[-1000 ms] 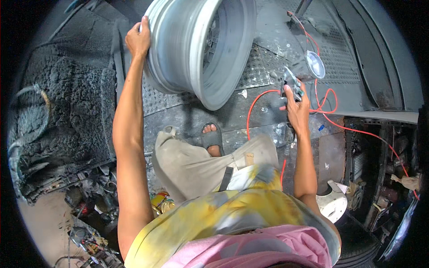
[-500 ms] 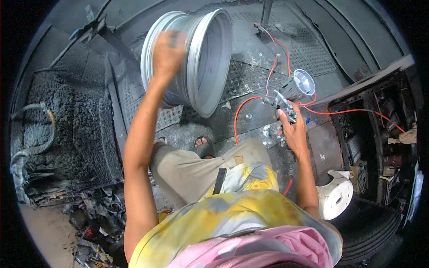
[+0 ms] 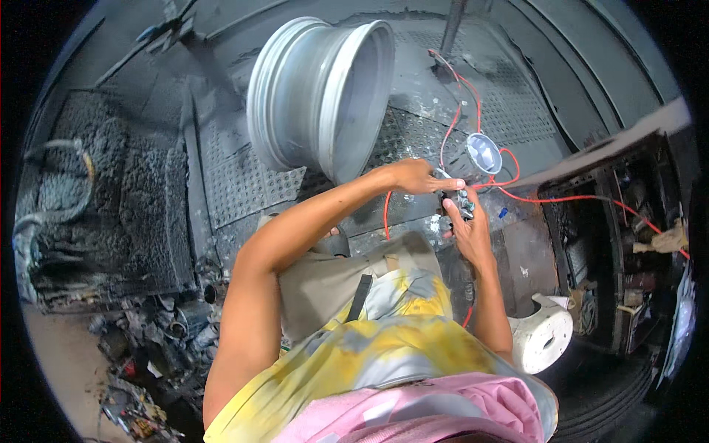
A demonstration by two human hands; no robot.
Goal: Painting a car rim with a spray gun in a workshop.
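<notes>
Silver wheel rim (image 3: 317, 96) stands on edge, up-left of both hands, apart. Left hand (image 3: 417, 177), arm outstretched, fingers extended flat onto spray gun (image 3: 459, 201); right hand (image 3: 467, 230) grasps it from below. Red hose (image 3: 517, 193) loops rightward.

A workshop for painting or coating wheels. A bare metal wheel rim (image 3: 321, 96) stands on a studded floor (image 3: 255, 184) caked with grey overspray. A red hose (image 3: 473, 125) snakes across it, scrap metal parts (image 3: 159, 332) lie heaped at the left, and a cluttered cabinet (image 3: 628, 244) stands at the right.
</notes>
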